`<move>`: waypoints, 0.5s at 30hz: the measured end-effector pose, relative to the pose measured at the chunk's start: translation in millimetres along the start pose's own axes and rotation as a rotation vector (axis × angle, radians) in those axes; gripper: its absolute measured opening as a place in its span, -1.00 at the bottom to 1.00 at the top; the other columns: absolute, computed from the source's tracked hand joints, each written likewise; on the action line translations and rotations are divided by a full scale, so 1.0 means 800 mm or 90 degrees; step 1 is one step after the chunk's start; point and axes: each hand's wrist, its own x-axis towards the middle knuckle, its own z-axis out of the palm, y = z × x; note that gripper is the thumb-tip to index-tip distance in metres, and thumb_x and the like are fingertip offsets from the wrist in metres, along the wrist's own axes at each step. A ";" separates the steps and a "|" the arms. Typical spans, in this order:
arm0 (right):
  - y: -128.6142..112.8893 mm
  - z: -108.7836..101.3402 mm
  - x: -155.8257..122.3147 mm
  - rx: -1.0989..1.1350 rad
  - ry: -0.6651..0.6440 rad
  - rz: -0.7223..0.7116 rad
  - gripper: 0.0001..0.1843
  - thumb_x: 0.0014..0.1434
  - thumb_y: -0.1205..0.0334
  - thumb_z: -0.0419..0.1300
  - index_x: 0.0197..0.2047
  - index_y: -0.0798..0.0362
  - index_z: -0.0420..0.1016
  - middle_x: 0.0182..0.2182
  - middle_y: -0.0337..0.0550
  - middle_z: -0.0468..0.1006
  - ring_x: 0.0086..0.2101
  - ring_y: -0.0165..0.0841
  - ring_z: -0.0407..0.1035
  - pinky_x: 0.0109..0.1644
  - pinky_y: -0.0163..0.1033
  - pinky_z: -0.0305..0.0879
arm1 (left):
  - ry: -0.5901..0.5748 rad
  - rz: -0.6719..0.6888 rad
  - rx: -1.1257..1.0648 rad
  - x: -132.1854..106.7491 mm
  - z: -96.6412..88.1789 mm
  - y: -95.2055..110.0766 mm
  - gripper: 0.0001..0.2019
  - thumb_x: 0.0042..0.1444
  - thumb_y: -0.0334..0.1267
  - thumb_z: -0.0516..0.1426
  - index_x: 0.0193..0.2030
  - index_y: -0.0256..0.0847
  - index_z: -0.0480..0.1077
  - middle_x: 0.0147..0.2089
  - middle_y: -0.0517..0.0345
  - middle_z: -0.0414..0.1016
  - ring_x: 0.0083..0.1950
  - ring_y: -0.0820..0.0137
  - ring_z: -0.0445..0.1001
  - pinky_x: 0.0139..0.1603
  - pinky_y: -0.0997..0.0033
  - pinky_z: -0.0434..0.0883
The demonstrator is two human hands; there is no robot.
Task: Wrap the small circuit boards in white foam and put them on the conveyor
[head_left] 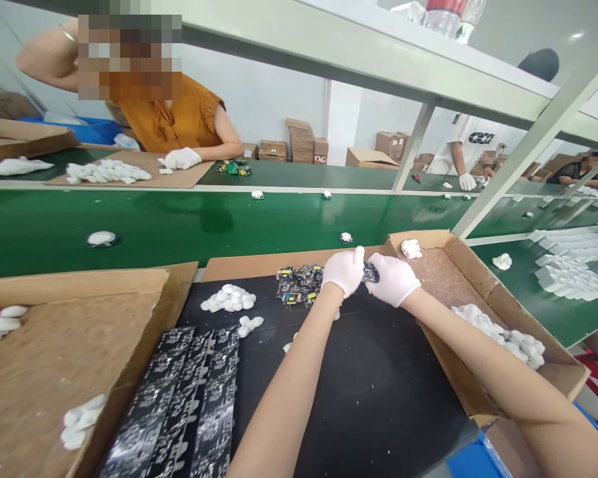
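Note:
Both my hands wear white gloves and meet above the far part of the black mat [379, 385]. My left hand [343, 272] is closed on the left end of a small black circuit board [370, 271]. From the other side my right hand [393, 279] grips the same board, and the fingers cover most of it. Just left of my left hand lies a pile of small circuit boards [299, 284] with yellow and black parts. White putty-like lumps [229, 298] sit farther left on the mat. Large black circuit board panels [179, 392] lie at the near left.
Cardboard trays stand at the left [134, 318] and right [458, 265], both with white lumps. Beyond runs a green conveyor belt [204, 222] carrying small boards topped with white lumps. A slanted metal post [518, 139] rises at the right. Several co-workers sit or stand across the belt.

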 end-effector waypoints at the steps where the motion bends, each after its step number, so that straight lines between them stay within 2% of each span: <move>1: 0.001 0.002 0.000 0.012 0.003 0.003 -0.79 0.05 0.16 0.08 -0.23 0.05 0.31 -0.32 -0.08 0.54 -0.30 -0.19 0.43 -0.33 -0.25 0.16 | 0.005 -0.002 -0.015 0.000 0.002 0.000 -0.38 0.30 -0.09 -0.34 -0.47 -0.22 0.44 -0.38 -0.04 0.55 -0.23 0.22 0.51 -0.22 0.38 0.33; 4: 0.005 0.003 0.001 0.042 0.016 0.014 -0.79 0.06 0.15 0.07 -0.23 0.03 0.29 -0.32 -0.12 0.54 -0.28 -0.21 0.43 -0.33 -0.27 0.17 | 0.021 -0.006 -0.062 0.000 0.003 -0.001 -0.28 0.30 -0.13 -0.48 -0.45 -0.20 0.44 -0.39 0.04 0.55 -0.28 0.32 0.51 -0.27 0.44 0.34; 7: 0.007 0.002 0.003 0.060 0.030 0.034 -0.79 0.06 0.17 0.07 -0.20 0.03 0.31 -0.30 -0.11 0.54 -0.26 -0.21 0.42 -0.29 -0.26 0.18 | 0.028 0.004 -0.103 0.001 -0.007 -0.004 -0.22 0.28 -0.13 -0.56 -0.44 -0.18 0.44 -0.36 0.10 0.57 -0.26 0.40 0.52 -0.20 0.51 0.35; 11: 0.010 0.001 0.008 0.079 0.040 0.057 -0.72 0.01 0.23 0.12 -0.16 0.06 0.35 -0.23 -0.02 0.52 -0.18 -0.15 0.39 -0.19 -0.22 0.22 | -0.044 -0.005 -0.062 0.006 -0.017 -0.009 -0.30 0.28 -0.05 -0.45 -0.35 -0.17 0.48 -0.21 0.06 0.58 -0.11 0.29 0.51 -0.08 0.41 0.35; 15: 0.015 0.008 0.014 0.134 0.037 0.087 -0.63 0.02 0.25 0.14 -0.05 0.07 0.35 -0.17 0.01 0.51 -0.13 -0.14 0.38 -0.09 -0.19 0.24 | -0.128 -0.016 -0.017 0.012 -0.004 -0.015 -0.40 0.26 -0.02 -0.31 -0.30 -0.23 0.50 -0.17 -0.09 0.58 -0.06 0.17 0.50 -0.06 0.32 0.34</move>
